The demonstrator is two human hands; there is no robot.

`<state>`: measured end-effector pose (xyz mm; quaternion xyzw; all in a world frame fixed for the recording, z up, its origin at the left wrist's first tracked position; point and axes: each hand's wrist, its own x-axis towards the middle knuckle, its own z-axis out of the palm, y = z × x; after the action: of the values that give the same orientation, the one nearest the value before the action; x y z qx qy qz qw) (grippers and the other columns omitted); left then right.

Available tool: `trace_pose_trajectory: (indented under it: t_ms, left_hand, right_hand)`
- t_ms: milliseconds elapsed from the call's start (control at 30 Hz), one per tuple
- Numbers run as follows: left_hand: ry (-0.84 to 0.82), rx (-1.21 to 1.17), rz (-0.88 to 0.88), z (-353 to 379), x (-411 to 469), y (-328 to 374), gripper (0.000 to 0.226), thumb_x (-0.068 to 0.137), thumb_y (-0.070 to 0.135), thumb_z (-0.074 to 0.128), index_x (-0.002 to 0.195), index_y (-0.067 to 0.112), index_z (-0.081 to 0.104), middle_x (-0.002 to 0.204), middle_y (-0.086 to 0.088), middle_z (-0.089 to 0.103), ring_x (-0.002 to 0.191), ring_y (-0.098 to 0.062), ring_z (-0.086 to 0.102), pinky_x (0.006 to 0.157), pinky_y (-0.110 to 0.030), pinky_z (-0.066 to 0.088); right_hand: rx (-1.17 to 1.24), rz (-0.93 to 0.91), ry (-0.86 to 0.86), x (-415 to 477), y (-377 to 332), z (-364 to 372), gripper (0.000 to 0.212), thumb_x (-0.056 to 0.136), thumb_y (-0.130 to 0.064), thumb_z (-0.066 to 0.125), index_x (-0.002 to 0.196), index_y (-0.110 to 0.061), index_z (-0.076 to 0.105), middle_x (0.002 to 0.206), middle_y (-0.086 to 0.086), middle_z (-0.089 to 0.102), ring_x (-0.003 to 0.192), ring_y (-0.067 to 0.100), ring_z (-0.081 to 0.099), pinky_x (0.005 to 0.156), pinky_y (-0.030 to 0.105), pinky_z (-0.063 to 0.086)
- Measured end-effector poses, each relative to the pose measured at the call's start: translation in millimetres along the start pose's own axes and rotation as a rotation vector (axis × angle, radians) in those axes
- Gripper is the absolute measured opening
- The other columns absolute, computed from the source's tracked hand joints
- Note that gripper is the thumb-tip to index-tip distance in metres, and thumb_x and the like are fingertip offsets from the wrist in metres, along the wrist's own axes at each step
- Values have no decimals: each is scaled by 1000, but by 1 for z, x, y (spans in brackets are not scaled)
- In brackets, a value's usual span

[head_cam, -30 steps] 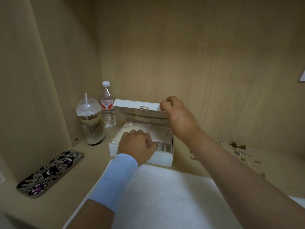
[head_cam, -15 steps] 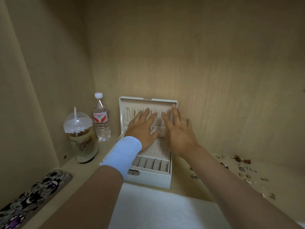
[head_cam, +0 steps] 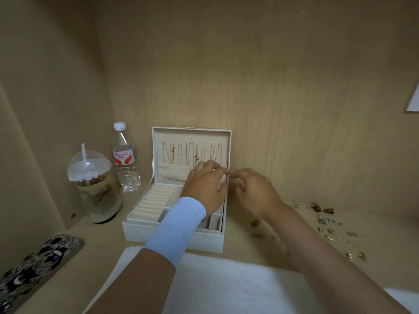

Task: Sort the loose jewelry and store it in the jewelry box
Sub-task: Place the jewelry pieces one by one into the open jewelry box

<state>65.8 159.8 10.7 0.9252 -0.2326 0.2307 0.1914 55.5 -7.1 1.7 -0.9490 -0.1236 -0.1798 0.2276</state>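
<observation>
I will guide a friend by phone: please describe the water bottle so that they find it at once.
Find the open white jewelry box against the back wall. Left of its raised lid stand two drinks: a domed cup with a straw and, nearer the box, the water bottle. It is the slimmer one, clear, with a white cap and a red-printed label.

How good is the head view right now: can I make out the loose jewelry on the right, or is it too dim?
Head view: dim, warm light, no glare; the wide lens bows the walls near the edges; the jewelry box and its hanging necklaces read fairly sharp; the loose jewelry at right is small and soft, just glints and a few brown pieces.
</observation>
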Motion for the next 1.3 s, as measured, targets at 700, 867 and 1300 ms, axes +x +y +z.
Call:
trace_pose_trajectory:
  t_ms: [700, 867, 1300]
  left_hand:
    - [-594, 183, -137, 108, 69, 53, 35, 99, 14, 52, 133, 16, 59, 130, -11, 61, 114, -30, 60, 97, -35, 50]
    - [-571, 187, -187, 115, 75, 53, 22, 95, 19, 60, 112, 11, 70, 110, -10, 68, 97, -29, 65, 86, -34, 54]
    - [-87, -323, -225, 48, 54, 42, 5, 96, 14, 53, 97, 18, 56, 99, 0, 63, 90, -19, 61, 80, -32, 49]
  right_hand:
    - [-342, 187, -93, -3, 110, 19, 24, 94, -33, 58, 110, -35, 75, 105, -1, 73, 102, 25, 60, 81, 30, 43]
    - [-251, 250, -103, -4, 115, 17, 27, 92, -26, 57, 111, -34, 75, 109, -4, 73, 101, 23, 64, 83, 28, 44]
    - [763, 260, 90, 4, 71, -12, 38, 93, 7, 53, 107, -23, 72, 84, -7, 60, 75, 5, 59, 83, 23, 54]
